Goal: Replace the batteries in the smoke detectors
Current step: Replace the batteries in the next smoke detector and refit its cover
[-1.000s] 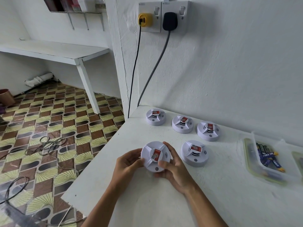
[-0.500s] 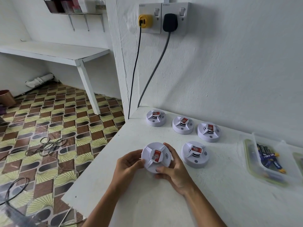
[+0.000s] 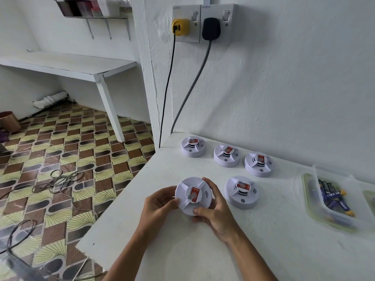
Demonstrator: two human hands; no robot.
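Observation:
A round white smoke detector [image 3: 192,194] with a red label is held just above the white table [image 3: 263,246]. My left hand [image 3: 158,205] grips its left rim and my right hand [image 3: 216,211] curls around its right side, thumb on the lower edge. Another detector [image 3: 241,192] lies just to the right. A row of three detectors sits near the wall: left [image 3: 193,146], middle [image 3: 226,155], right [image 3: 258,164]. A clear plastic tub [image 3: 316,201] at the right holds several dark blue batteries [image 3: 334,196].
Two cables [image 3: 182,94] hang from wall sockets [image 3: 199,23] down behind the table's far left corner. The table's left edge drops to a patterned floor with loose wires [image 3: 58,179]. A second container [image 3: 370,197] peeks in at the far right.
The held detector has turned a little between my hands. Both hands stay at the same place on the table.

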